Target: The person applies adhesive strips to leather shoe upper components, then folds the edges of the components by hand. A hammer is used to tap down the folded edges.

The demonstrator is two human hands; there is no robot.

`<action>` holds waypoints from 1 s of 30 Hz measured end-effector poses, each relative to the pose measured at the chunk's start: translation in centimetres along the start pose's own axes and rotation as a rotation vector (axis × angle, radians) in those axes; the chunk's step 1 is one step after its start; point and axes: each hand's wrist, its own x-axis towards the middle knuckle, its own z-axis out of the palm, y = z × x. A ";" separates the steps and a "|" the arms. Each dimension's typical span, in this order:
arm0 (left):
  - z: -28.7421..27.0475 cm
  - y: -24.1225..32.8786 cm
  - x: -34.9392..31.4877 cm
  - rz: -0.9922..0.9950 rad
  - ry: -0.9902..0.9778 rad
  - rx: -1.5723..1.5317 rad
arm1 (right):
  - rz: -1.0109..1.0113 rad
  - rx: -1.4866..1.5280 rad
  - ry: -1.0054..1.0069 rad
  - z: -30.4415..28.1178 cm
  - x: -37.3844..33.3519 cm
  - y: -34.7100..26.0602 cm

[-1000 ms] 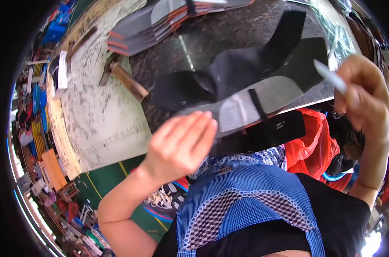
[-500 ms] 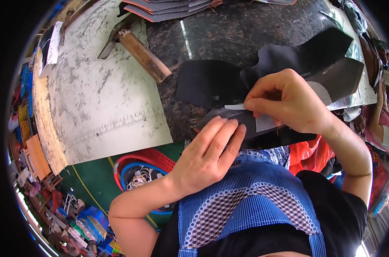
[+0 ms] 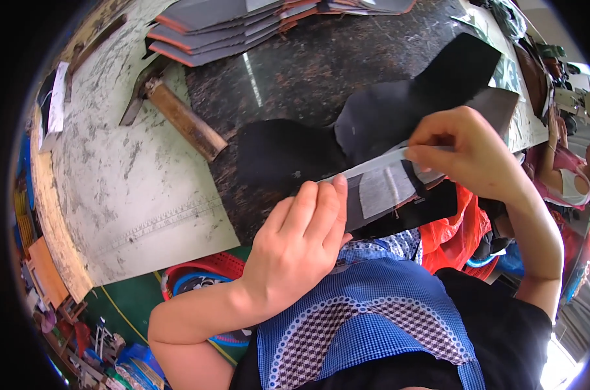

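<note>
Right hand (image 3: pixel 469 156) pinches the pale strip (image 3: pixel 376 162) at its right end; left hand (image 3: pixel 300 239) presses its left, grip unclear, seemingly holding it straight.

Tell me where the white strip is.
In the head view, the white strip lies right of centre, along the far edge of the grey piece, between the left hand and right hand.

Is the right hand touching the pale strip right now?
Touching. The head view shows the right hand pinching the pale strip, with no gap between them.
</note>
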 end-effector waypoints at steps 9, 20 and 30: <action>0.5 4.4 6.5 0.163 -0.227 0.138 | -0.020 -0.506 0.162 -2.4 0.2 1.5; 0.8 2.8 9.7 0.292 -0.165 0.179 | 0.046 -0.123 0.266 -4.1 -1.5 6.8; 2.1 4.9 13.7 0.138 -0.262 0.112 | -0.160 0.024 0.438 -2.8 -1.6 10.7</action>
